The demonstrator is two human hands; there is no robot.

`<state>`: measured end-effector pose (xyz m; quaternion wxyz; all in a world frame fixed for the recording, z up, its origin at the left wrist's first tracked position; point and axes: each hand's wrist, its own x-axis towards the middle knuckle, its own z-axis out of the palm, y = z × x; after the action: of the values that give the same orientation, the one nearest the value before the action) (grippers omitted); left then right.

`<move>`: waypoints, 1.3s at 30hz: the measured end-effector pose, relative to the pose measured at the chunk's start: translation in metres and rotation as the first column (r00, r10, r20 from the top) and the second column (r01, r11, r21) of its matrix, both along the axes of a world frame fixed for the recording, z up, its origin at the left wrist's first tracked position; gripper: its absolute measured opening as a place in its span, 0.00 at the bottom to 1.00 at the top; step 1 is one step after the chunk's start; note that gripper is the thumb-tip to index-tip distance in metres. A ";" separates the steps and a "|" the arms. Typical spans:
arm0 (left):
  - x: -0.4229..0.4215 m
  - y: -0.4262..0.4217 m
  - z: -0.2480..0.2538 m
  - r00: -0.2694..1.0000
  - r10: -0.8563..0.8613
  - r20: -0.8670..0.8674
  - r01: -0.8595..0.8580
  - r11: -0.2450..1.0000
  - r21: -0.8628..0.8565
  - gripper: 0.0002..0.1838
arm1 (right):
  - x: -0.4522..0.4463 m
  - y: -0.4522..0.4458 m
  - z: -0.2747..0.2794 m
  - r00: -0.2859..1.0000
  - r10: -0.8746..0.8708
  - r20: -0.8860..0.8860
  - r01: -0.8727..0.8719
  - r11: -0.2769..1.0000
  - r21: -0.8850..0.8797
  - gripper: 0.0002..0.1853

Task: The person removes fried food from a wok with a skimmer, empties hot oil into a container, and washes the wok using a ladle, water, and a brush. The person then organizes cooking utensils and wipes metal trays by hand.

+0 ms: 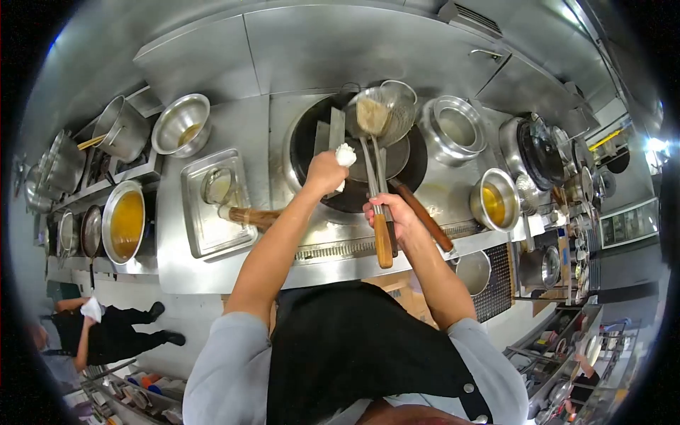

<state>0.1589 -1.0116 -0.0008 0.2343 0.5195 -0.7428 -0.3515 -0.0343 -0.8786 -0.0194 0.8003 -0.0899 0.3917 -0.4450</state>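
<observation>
My left hand (pixel 326 172) is closed around a crumpled white cloth (pixel 346 155), over the left side of a large dark wok (pixel 302 131). Flat metal blade-like pieces (pixel 337 126) stand just beyond its fingers; whether the hand also grips them I cannot tell. In my right hand (pixel 398 216) are two long handles side by side, one ending in pale wood. They lead up to a ladle (pixel 372 115), tan inside its bowl, and a wire-mesh skimmer (pixel 402 117), both above the wok's far side. Beside this hand a brown wooden handle (pixel 423 214) slants across the wok's rim.
Left of the wok lies a rectangular metal tray (pixel 190 205) with a small container and a bundled wooden brush (pixel 248 216). Bowls of yellow liquid stand left (pixel 127 224) and right (pixel 494 202). Stacked metal pots (pixel 457 127) sit at the back right. Another person (pixel 85 319) is at lower left.
</observation>
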 end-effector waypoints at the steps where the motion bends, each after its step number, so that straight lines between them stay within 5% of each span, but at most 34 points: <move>1: -0.012 -0.010 -0.014 0.998 -0.019 0.057 0.019 1.000 0.004 0.18 | -0.012 0.000 -0.014 0.998 0.037 -0.054 -0.037 0.999 -0.006 0.09; 4: -0.033 -0.017 -0.014 0.994 -0.016 0.111 0.013 0.999 0.034 0.21 | -0.013 0.014 -0.005 0.970 0.039 -0.240 -0.031 0.999 0.036 0.12; 5: -0.041 -0.029 -0.040 0.998 -0.055 0.002 0.055 0.997 0.056 0.26 | -0.010 0.025 0.008 0.946 0.002 -0.324 0.021 0.998 0.067 0.13; 6: -0.040 -0.023 -0.025 0.996 -0.067 -0.058 0.079 0.970 0.231 0.27 | -0.006 0.035 0.022 0.914 -0.021 -0.404 0.064 0.994 0.093 0.15; 7: -0.035 -0.004 -0.010 0.984 -0.051 -0.168 0.083 0.979 0.187 0.30 | -0.008 0.043 0.035 0.831 -0.014 -0.555 0.048 0.998 0.046 0.16; 8: -0.035 0.007 -0.042 0.945 0.021 -0.325 -0.065 0.990 -0.126 0.32 | -0.013 0.052 0.044 0.727 -0.007 -0.686 0.010 1.000 0.000 0.19; 9: -0.011 0.027 -0.013 0.974 -0.101 -0.204 0.083 0.992 -0.098 0.39 | -0.016 0.061 0.046 0.517 -0.045 -0.855 -0.080 0.992 -0.101 0.21; 10: 0.011 0.053 0.000 0.921 -0.084 -0.381 0.046 0.993 -0.110 0.41 | -0.021 0.067 0.047 0.279 -0.134 -0.951 -0.195 0.962 -0.192 0.24; 12: 0.067 0.086 -0.017 0.919 -0.133 -0.370 0.028 0.960 -0.277 0.39 | -0.033 0.073 0.049 -0.322 -0.598 -0.734 -0.534 0.755 -0.381 0.26; 13: 0.096 0.107 -0.019 0.906 -0.062 -0.418 -0.044 0.970 -0.241 0.36 | -0.007 0.070 0.070 -0.304 -0.593 -0.745 -0.553 0.747 -0.369 0.26; 15: 0.160 0.150 -0.025 0.928 0.121 -0.351 -0.159 0.984 -0.079 0.32 | 0.070 0.065 0.120 0.039 -0.629 -0.777 -0.199 0.757 -0.623 0.22; 16: 0.193 0.172 -0.031 0.950 0.218 -0.221 -0.214 0.976 0.040 0.31 | 0.101 0.061 0.118 0.164 -0.593 -0.789 -0.253 0.748 -0.614 0.20; 18: 0.254 0.208 -0.050 0.884 0.373 -0.281 -0.342 0.927 0.154 0.28 | 0.180 0.039 0.114 0.351 -0.483 -0.802 -0.443 0.669 -0.597 0.15; 21: 0.338 0.241 -0.092 0.824 0.557 -0.107 -0.539 0.827 0.159 0.25 | 0.308 -0.023 0.043 0.295 -0.224 -0.929 -0.750 0.547 -0.371 0.17; 22: 0.361 0.240 -0.097 0.764 0.633 -0.124 -0.608 0.771 0.190 0.25 | 0.346 -0.048 0.018 -0.009 -0.135 -0.991 -0.894 0.446 -0.052 0.18; 24: 0.413 0.220 -0.123 0.660 0.750 -0.034 -0.738 0.657 0.155 0.26 | 0.408 -0.086 -0.030 -0.289 -0.042 -0.956 -0.899 0.356 0.256 0.16; 27: 0.476 0.162 -0.146 0.546 0.806 0.228 -0.830 0.557 0.016 0.33 | 0.450 -0.108 -0.088 -0.414 -0.147 -0.898 -0.865 0.371 0.338 0.17; 31: 0.504 0.084 -0.177 0.583 0.697 0.418 -0.798 0.588 0.134 0.40 | 0.451 -0.114 -0.117 -0.398 -0.217 -0.891 -0.865 0.414 0.285 0.22; 34: 0.503 0.058 -0.178 0.747 0.571 0.341 -0.653 0.725 0.218 0.38 | 0.428 -0.106 -0.056 -0.307 -0.142 -0.941 -0.873 0.437 0.219 0.24; 36: 0.503 0.053 -0.192 0.761 0.576 0.300 -0.640 0.741 0.202 0.34 | 0.395 -0.100 -0.003 -0.116 -0.225 -0.967 -0.887 0.461 -0.001 0.27; 39: 0.510 0.055 -0.220 0.787 0.573 0.226 -0.613 0.768 0.186 0.33 | 0.325 -0.099 0.085 -0.201 -0.374 -0.906 -0.853 0.522 -0.026 0.30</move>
<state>0.6692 -0.9570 -0.2205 0.2072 0.7788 -0.5058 -0.3078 0.2907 -0.9778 0.0652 0.1671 -0.8025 0.5628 -0.1066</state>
